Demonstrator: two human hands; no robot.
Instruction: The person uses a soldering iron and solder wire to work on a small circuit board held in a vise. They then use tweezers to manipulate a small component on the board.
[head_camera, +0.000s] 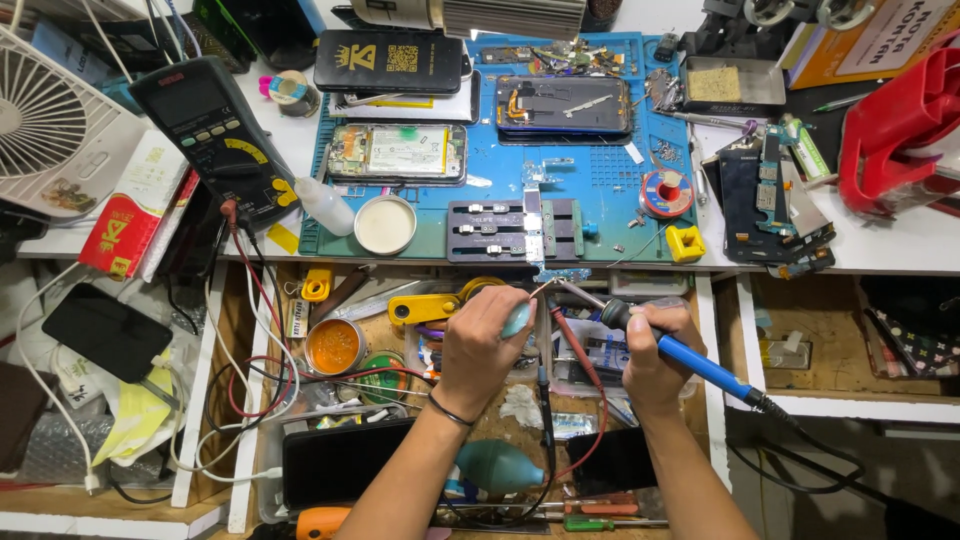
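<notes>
Right now the soldering iron (690, 355), blue handle, sits in the right hand (655, 355), fingers wrapped tight round the grip, tip angled up-left toward a small part at approx the front edge of the worktop (880, 255), above the open drawer. Left hand (485, 345) is closed in a pinch on a thin tool w/ a pale teal grip, prob tweezers (520, 318), its point meeting the iron tip. Step in hand looks like soldering/tacking a tiny joint; can't tell what the part is, too small. Next move prob calls for steady hands, brief heat, tweezers holding firm. Just behind, on the blue mat (600, 200): a board holder (515, 230), solder spool (667, 192), opened phone (400, 152). Multimeter (215, 135) at the back-left, fan (50, 120) at the left edge.
</notes>
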